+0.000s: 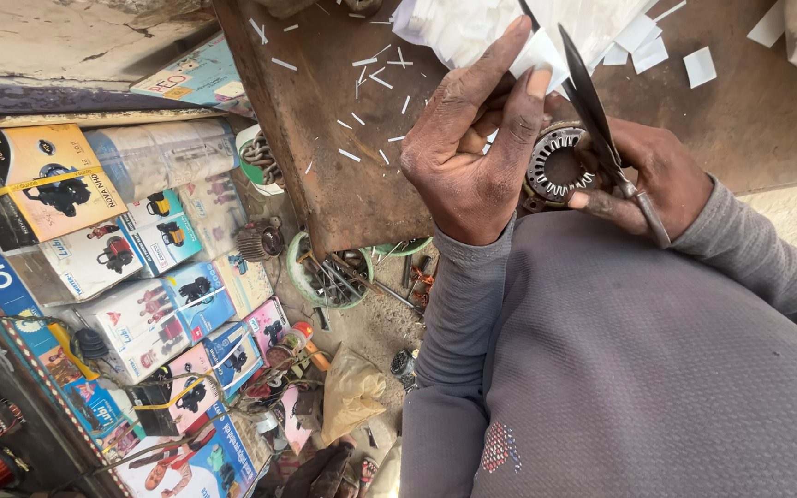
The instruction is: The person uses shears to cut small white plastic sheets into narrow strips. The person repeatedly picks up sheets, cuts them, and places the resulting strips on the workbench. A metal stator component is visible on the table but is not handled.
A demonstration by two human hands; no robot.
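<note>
Above the rusty table [325, 175], the left hand [472, 148] pinches white paper [539, 53]; the right hand [661, 180] grips scissors [601, 129], half hiding a metal ring [551, 166].

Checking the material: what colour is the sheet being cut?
White; the sheet shows best in the head view.

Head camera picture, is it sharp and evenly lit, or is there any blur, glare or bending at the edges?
Head view: soft daylight, no hard shadows; the white paper sheet at the top is nearly washed out. The left hand and dark metal scissors in the right hand look sharp. Wide-lens bending curves the stacked colourful cardboard boxes on the left.
</note>
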